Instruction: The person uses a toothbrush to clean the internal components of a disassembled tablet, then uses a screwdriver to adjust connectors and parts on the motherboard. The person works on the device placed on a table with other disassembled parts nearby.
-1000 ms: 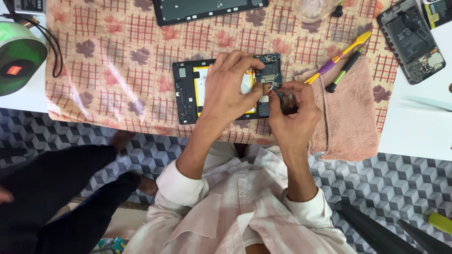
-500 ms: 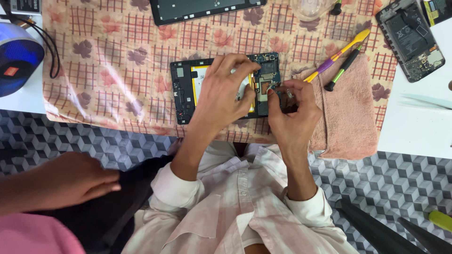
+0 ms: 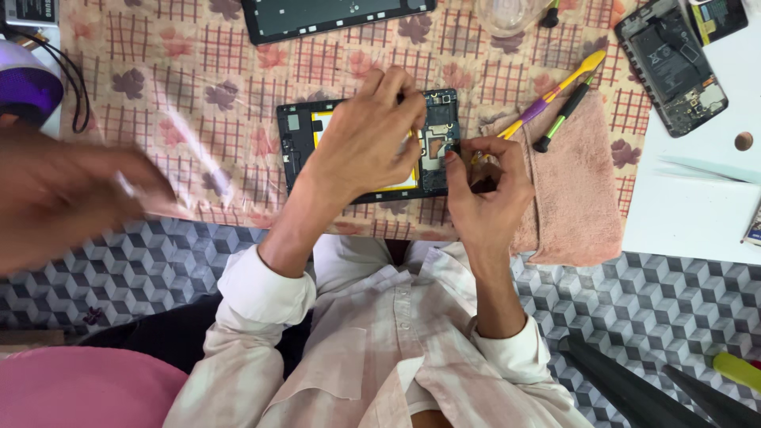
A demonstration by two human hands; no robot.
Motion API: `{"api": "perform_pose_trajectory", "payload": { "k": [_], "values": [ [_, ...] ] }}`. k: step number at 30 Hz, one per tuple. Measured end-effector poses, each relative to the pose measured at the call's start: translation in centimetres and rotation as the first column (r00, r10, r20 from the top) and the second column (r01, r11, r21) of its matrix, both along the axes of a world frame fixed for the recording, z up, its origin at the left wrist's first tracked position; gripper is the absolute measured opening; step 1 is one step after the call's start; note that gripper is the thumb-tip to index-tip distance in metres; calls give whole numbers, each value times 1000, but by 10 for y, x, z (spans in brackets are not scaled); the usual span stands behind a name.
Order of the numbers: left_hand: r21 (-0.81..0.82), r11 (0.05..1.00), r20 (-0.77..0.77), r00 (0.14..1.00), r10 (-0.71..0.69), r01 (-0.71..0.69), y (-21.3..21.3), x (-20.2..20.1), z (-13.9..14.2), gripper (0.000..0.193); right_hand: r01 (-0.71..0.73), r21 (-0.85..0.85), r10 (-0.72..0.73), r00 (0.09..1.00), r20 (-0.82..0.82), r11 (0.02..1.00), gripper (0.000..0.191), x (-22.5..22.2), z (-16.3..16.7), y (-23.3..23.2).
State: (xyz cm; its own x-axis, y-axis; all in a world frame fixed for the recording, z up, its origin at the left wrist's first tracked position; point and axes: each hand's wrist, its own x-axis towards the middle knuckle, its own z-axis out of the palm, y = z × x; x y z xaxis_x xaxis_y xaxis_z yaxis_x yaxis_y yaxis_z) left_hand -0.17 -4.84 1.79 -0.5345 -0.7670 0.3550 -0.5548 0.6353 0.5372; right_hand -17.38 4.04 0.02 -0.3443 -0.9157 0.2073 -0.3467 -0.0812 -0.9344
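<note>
Head view, looking down at my two hands over an opened tablet (image 3: 305,147) that lies flat on a patterned cloth (image 3: 198,103), a little left of the table's middle and close to its near edge. My left hand (image 3: 369,139) rests palm down across the tablet's yellow middle, fingers curled and fingertips (image 3: 396,83) pressed toward the far edge of the frame; whether it pinches anything I cannot tell. My right hand (image 3: 487,186) is bunched just right of the tablet, thumb and forefinger closed at the circuit board (image 3: 437,127) on the tablet's right end; a small dark part seems to sit in the pinch, too small to name. A pink towel (image 3: 575,182) lies right of that hand, touching it. On the towel's far left corner lie a yellow and purple tool (image 3: 559,83) and, just beside it, a dark tool with a green band (image 3: 564,115). A black screen panel (image 3: 333,16) lies at the far edge. An opened phone (image 3: 670,63) lies far right on a white surface (image 3: 690,214). Another person's blurred hand (image 3: 71,198) reaches in at the left. A purple round device (image 3: 28,91) with a black cable sits far left.
</note>
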Motion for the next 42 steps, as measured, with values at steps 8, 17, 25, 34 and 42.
{"api": "perform_pose_trajectory", "payload": {
  "k": [8,17,25,34,42],
  "values": [
    [-57,998,-78,996,-39,34,7,10,2,27,-34,-47,36,998,47,998,24,-3,-7,1],
    [-79,996,-36,999,-38,35,5,6,-2,14,-29,-51,31,999,36,998,23,-2,-8,2],
    [-46,998,-75,996,-36,33,7,5,1,13,-25,-41,27,998,62,999,20,-2,-5,3],
    [10,1000,-51,998,-25,26,2,-1,10,18,11,-6,-11,998,62,1000,17,-2,-2,0],
    [-169,986,4,1000,-5,5,15,-6,14,24,79,49,-77,996,-37,996,21,-1,-2,-4]
  ]
}}
